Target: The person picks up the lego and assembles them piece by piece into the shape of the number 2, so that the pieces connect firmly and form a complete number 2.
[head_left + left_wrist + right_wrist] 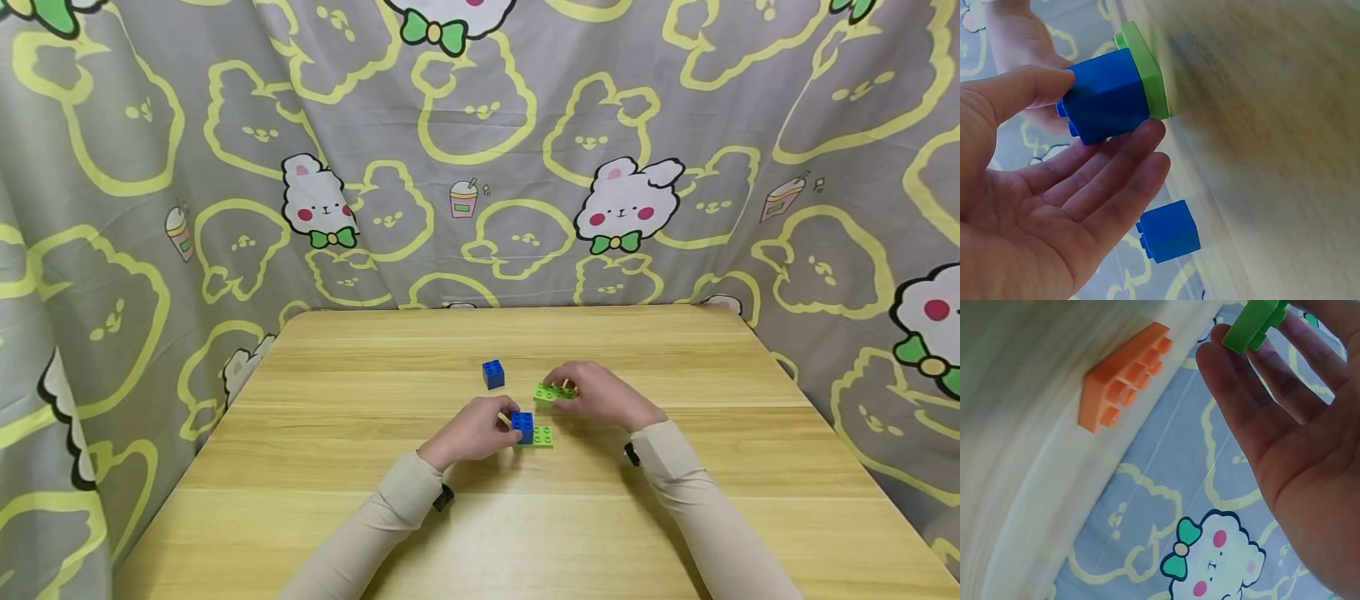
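Tabletop [337, 375], orange brick [1124, 359] — clearest from right wrist

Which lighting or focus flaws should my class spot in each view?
Head: pale sheen on the near tabletop, soft shadows beside the sleeves; left wrist: wood grain blurred, held blue block crisper; right wrist: tabletop darkest toward the upper-left corner.

left forearm [375, 527], right forearm [708, 510], both angled inward! left hand [474, 429] pinching, thumb [1035, 86] opposite gently bent fingers [1116, 165]; and there's the right hand [597, 395], farther forward, fingers curved in a grip!
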The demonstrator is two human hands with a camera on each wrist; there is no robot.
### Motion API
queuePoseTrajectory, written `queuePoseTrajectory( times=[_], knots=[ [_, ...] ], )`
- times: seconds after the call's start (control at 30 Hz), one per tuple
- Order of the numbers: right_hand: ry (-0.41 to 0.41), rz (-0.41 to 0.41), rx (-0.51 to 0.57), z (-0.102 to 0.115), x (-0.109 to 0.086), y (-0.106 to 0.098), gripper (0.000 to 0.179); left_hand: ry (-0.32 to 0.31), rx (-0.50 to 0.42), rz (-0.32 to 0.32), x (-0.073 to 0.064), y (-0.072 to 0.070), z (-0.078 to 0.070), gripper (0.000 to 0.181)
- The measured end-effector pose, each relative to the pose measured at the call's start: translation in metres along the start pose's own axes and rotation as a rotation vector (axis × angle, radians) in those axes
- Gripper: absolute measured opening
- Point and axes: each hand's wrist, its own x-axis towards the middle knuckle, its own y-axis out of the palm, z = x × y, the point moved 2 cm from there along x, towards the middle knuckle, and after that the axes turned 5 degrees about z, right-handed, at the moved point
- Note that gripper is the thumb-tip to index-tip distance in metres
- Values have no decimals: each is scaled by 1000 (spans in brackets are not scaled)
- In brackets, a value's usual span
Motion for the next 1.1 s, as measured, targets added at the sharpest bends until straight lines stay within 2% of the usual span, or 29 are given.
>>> queuePoseTrajectory(
  times=[0.47,0.73,1.1],
  knots=[
    [-60,-16,-21,15,-6,-9,28,3,-33,2,0,0,1,30],
    [-84,-13,-37,25,-9,-14,28,-11,-63,6,-1,-2,1,37],
    [-105,-16,-24,37,-12,-19,33,7,-69,-56,-2,-8,0,48]
  ],
)
